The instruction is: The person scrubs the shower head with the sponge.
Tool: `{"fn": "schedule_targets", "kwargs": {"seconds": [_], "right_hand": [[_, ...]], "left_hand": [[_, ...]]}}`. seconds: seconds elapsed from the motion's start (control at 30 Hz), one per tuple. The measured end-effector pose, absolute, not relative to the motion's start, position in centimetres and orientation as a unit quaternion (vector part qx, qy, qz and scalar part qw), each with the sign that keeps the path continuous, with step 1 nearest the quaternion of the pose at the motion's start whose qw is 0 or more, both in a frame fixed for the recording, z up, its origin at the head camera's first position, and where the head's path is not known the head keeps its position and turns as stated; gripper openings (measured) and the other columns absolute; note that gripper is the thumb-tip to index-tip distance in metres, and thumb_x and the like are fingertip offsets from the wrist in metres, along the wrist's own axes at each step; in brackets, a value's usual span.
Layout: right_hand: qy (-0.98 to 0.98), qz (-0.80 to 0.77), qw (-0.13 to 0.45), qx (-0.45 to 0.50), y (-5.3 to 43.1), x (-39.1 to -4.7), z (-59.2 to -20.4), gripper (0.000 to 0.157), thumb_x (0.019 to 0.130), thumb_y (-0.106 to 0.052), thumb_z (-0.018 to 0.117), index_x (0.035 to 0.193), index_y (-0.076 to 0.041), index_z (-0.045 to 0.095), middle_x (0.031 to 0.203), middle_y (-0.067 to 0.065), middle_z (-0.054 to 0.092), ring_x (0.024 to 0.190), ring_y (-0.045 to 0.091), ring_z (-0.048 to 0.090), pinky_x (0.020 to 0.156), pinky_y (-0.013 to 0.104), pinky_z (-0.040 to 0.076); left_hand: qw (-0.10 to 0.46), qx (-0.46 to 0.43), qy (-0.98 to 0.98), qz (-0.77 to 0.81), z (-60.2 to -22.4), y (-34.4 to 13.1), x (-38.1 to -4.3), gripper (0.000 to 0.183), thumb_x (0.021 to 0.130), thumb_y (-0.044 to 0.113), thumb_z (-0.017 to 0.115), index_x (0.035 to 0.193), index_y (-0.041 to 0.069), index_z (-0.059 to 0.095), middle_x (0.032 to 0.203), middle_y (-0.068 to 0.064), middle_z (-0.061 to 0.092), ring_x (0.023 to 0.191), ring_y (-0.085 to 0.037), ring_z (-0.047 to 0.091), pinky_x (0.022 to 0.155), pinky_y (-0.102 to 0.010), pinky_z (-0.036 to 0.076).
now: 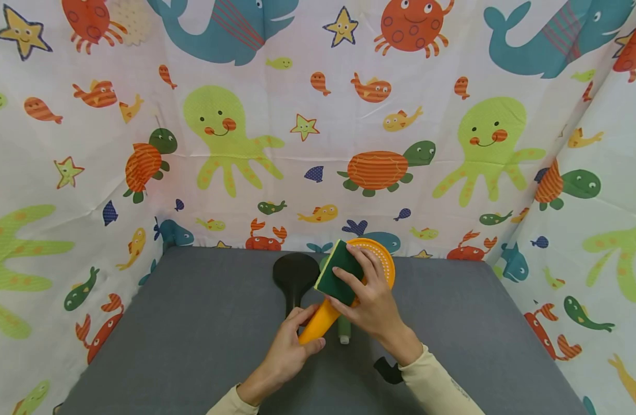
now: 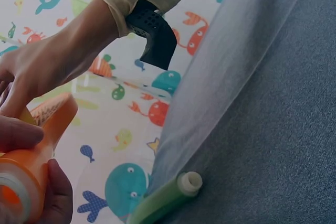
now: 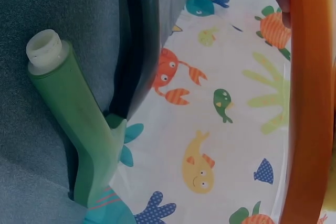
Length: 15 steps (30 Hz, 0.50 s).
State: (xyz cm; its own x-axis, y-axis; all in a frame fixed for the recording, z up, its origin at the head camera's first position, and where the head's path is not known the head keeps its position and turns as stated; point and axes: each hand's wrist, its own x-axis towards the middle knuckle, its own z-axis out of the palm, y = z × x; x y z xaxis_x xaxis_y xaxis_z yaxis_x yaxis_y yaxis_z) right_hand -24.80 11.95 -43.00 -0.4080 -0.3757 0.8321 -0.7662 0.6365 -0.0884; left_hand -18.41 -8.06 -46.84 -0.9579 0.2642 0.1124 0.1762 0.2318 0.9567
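My left hand (image 1: 292, 346) grips the handle of an orange shower head (image 1: 320, 323), which slants up to the right. In the left wrist view, a pale ring lines the open end of the handle. My right hand (image 1: 372, 294) holds a sponge (image 1: 341, 271) over the shower head, its dark green scouring side facing up and a thin yellow edge showing. The fingers spread across the scouring side. Holes dot the round face behind the fingers, partly hidden by hand and sponge.
On the grey surface (image 1: 203, 323) lie a black long-handled piece with a rounded head (image 1: 296, 271) and a green shower head (image 3: 79, 108) with a white threaded end. A sea-animal printed curtain (image 1: 297, 173) rises behind and at both sides. A dark bracket (image 1: 387, 369) sits at the right wrist.
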Motion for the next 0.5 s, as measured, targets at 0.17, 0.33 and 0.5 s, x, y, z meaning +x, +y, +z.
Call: {"fn": "schedule_targets", "kwargs": {"seconds": [0.17, 0.33, 0.5], "right_hand": [[-0.807, 0.236, 0.403, 0.361, 12.2, -24.5, -42.7, 0.047, 0.087, -0.053, 0.068, 0.118, -0.019, 0.068, 0.145, 0.019, 0.047, 0.13, 0.038, 0.041, 0.095, 0.056, 0.051], [-0.812, 0.235, 0.39, 0.364, 12.4, -24.2, -42.8, 0.047, 0.081, -0.049, 0.075, 0.118, -0.02, 0.068, 0.145, 0.018, 0.047, 0.13, 0.037, 0.042, 0.094, 0.057, 0.051], [-0.812, 0.236, 0.388, 0.367, 12.5, -23.7, -43.0, 0.046, 0.084, -0.05, 0.072, 0.118, -0.02, 0.068, 0.145, 0.018, 0.048, 0.129, 0.038, 0.042, 0.095, 0.06, 0.048]], "left_hand": [[0.026, 0.123, 0.779, 0.614, -46.7, -8.1, -18.5, 0.064, 0.082, 0.007, 0.075, 0.141, 0.005, 0.051, 0.111, -0.009, 0.053, 0.101, -0.021, 0.048, 0.09, -0.03, 0.041], [0.01, 0.108, 0.777, 0.62, -46.4, -8.2, -18.7, 0.063, 0.081, 0.009, 0.077, 0.139, 0.008, 0.054, 0.11, -0.009, 0.053, 0.099, -0.02, 0.048, 0.089, -0.032, 0.04], [0.009, 0.106, 0.773, 0.626, -46.4, -8.4, -18.7, 0.061, 0.081, 0.011, 0.078, 0.138, 0.011, 0.056, 0.112, -0.008, 0.054, 0.101, -0.02, 0.05, 0.092, -0.033, 0.04]]}}
